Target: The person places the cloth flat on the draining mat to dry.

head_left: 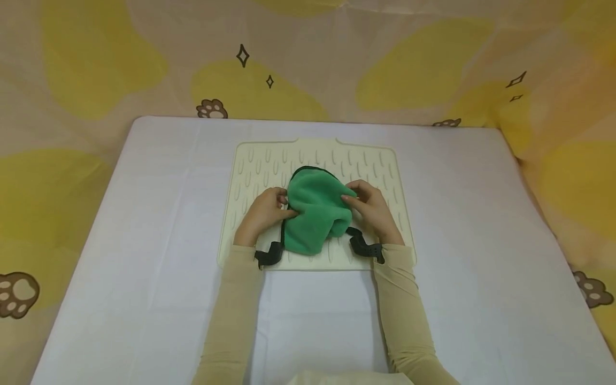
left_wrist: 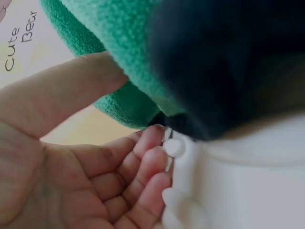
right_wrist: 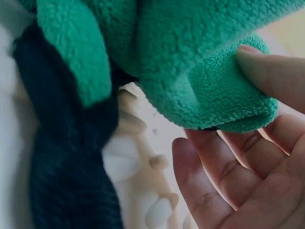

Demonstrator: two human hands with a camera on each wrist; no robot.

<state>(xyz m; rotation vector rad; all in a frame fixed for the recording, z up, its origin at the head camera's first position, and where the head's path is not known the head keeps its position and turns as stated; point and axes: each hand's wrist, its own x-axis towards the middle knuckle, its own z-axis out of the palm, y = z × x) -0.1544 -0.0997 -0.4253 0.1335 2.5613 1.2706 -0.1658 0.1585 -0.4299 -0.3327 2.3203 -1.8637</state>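
Observation:
A fluffy green cloth (head_left: 315, 195) with dark edging lies bunched and partly folded over a cream ridged mat (head_left: 250, 182). On its left edge, my left hand (head_left: 262, 214) pinches the fabric. The left wrist view shows that thumb (left_wrist: 90, 71) against the pile and the other fingers curled below, near the mat's ridges. My right hand (head_left: 377, 211) holds the cloth's right corner. In the right wrist view its thumb (right_wrist: 267, 71) presses on top of the green pile, with fingers behind. Folds hide part of the cloth's underside and the mat below.
The mat lies on a table under a white cover (head_left: 159, 214). Behind and beside the table hangs a yellow patterned sheet (head_left: 289, 85) with paw prints. Black straps with cameras (head_left: 269, 255) sit at both wrists, close to the cloth.

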